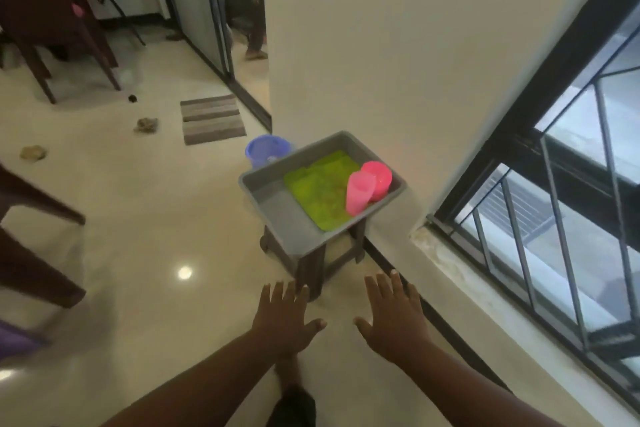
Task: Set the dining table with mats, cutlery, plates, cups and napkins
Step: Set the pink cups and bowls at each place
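Note:
A grey plastic tray rests on a small dark stool beside the wall. Inside it lie lime-green mats, and two pink cups stand on them at the tray's right end. My left hand and my right hand are stretched forward, palms down, fingers straight and spread. Both hold nothing and hover over the floor, short of the stool.
A purple bucket stands behind the tray. Dark chairs and a table leg are at the far left, and a striped doormat lies by a sliding door. A barred window runs along the right. Small debris dots the glossy floor.

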